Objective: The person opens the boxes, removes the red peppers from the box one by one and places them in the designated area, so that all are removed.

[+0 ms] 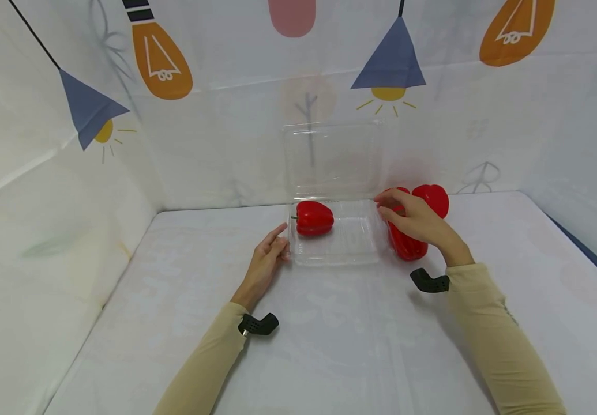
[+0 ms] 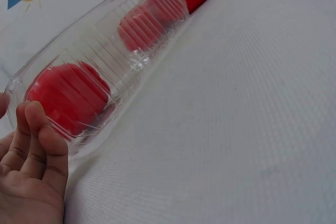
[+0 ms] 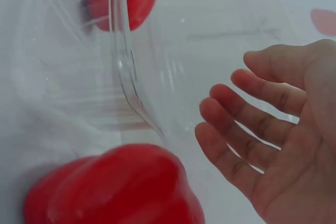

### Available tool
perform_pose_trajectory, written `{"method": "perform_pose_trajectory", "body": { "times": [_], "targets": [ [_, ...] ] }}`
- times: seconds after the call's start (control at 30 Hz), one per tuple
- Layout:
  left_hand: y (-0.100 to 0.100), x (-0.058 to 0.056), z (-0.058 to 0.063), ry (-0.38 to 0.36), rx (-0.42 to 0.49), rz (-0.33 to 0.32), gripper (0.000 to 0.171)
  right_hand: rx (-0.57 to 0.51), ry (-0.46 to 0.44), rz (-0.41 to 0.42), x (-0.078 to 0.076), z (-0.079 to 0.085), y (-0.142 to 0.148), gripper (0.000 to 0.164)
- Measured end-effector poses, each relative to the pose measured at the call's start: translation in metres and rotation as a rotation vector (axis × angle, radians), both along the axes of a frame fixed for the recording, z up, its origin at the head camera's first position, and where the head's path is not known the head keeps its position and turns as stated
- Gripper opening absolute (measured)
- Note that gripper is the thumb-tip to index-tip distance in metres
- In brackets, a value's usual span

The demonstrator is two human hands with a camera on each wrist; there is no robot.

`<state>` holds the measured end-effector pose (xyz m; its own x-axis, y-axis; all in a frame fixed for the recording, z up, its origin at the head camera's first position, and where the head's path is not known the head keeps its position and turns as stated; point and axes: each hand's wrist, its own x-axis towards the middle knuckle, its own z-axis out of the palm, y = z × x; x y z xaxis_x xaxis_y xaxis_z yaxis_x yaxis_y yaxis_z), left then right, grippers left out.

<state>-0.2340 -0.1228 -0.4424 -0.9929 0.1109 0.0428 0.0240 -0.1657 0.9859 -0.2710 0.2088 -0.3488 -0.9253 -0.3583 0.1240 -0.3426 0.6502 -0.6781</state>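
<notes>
A clear plastic clamshell container (image 1: pixel 337 259) lies on the table with its lid (image 1: pixel 331 158) standing up against the back wall. Inside its left part is a red bell pepper (image 1: pixel 315 218), stem to the left. My left hand (image 1: pixel 267 259) touches the container's left end, and its fingertips (image 2: pixel 34 111) meet the clear wall. My right hand (image 1: pixel 415 216) hovers at the container's right side, above more red bell peppers (image 1: pixel 409 245), partly hiding them. In the right wrist view its fingers (image 3: pixel 226 156) are spread and loosely bent, with nothing between them.
Another red pepper (image 1: pixel 435 199) sits at the back right, by the wall. A white cloth covers the table (image 1: pixel 319 334). White printed sheeting (image 1: pixel 225 144) stands close behind and on both sides. A dark wrist mount (image 1: pixel 259 324) sticks out from each sleeve.
</notes>
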Motion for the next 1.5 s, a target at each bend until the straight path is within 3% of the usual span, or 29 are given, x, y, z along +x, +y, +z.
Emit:
{"method": "perform_pose_trajectory", "body": {
  "times": [0.43, 0.83, 1.5],
  "targets": [
    [-0.001, 0.000, -0.001, -0.004, -0.011, -0.012, 0.041, -0.005, 0.018, 0.080, -0.004, -0.012, -0.016, 0.038],
    [-0.002, -0.001, -0.003, -0.001, -0.029, 0.000, 0.043, 0.011, 0.011, 0.139, 0.000, -0.014, -0.037, 0.046],
    [-0.002, -0.002, 0.001, -0.013, -0.085, 0.005, 0.042, 0.066, 0.106, 0.155, -0.009, -0.028, -0.070, 0.059]
  ]
}}
